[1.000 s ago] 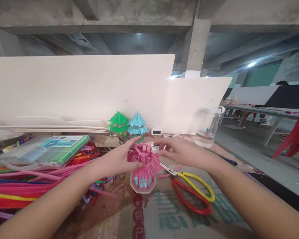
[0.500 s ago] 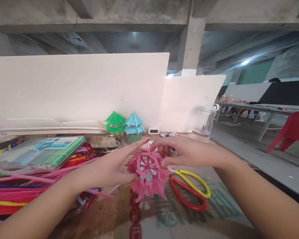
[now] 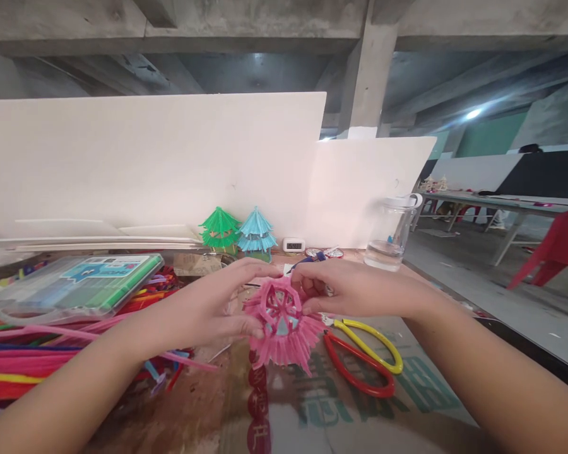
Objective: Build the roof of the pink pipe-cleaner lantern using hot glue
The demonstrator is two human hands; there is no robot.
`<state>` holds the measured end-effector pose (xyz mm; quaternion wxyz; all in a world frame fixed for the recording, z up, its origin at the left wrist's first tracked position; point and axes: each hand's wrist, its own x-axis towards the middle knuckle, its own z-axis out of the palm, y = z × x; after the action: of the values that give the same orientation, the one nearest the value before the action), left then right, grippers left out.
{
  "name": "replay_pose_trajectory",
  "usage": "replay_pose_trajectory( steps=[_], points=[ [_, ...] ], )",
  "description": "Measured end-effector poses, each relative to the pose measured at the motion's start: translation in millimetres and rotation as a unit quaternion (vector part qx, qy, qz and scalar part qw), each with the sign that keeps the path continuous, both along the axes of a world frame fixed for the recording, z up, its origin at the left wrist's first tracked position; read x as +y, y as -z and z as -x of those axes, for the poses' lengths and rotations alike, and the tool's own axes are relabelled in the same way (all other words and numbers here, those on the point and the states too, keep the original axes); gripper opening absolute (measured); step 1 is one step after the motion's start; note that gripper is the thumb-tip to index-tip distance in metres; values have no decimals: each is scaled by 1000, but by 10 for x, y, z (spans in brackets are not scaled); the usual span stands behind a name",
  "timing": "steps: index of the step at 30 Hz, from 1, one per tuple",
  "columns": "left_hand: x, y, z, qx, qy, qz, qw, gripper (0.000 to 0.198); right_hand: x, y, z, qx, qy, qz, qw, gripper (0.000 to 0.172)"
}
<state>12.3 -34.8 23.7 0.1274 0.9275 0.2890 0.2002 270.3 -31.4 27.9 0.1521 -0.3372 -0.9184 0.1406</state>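
So, the pink fuzzy-stick piece (image 3: 286,347) is front and centre, between both hands, over a sheet of printed cardboard (image 3: 350,435). It's tilted so the open ring on top faces the camera, and the fringe hides its base, so I can't tell if it's resting on anything. Left hand (image 3: 218,306) has a fairly wide hold around its left side, thumb on the near edge, fingers reaching round the back. Right hand (image 3: 338,287) is curled in tight at the upper right of the ring; can't tell what, if anything, is pinched in there.

Tightest spot is the right side: the scissors (image 3: 376,393), 1 red handle and 1 yellow, lie just beside the fringe, with most of the blades covered. On the left, a heap of loose fuzzy sticks (image 3: 28,362) runs under the left forearm, with a clear plastic case (image 3: 80,284) sitting on top of it.

Behind the hands there are 2 little roofed models, a green hut (image 3: 220,230) and a blue hut (image 3: 256,233), plus a small digital clock (image 3: 293,245) and a jug (image 3: 385,249) with some water in it. A big white board (image 3: 146,164) walls off the back.
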Motion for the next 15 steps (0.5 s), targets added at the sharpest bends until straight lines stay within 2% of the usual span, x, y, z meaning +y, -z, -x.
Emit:
replay_pose_trajectory(
  steps=[3, 5, 10, 13, 15],
  points=[
    [-21, -1, -45, -10, -24, -52, 998, 28, 22, 7, 4, 1, -6, -4, 1000, 8],
    [-35, 26, -89, -4, -32, -101, 994, 21, 31, 10, 4, 1, -3, -6, 1000, 8],
    [-30, 110, -177, -16, -5, -204, 979, 21, 30, 11, 4, -17, 4, 12, 1000, 10],
    [-7, 122, -182, -45, -6, -210, 977, 21, 36, 18, 13, -33, 6, 8, 999, 8],
    [9, 97, -163, -58, -31, -196, 978, 24, 49, 26, 18, -39, 6, 5, 999, 5]
  ],
)
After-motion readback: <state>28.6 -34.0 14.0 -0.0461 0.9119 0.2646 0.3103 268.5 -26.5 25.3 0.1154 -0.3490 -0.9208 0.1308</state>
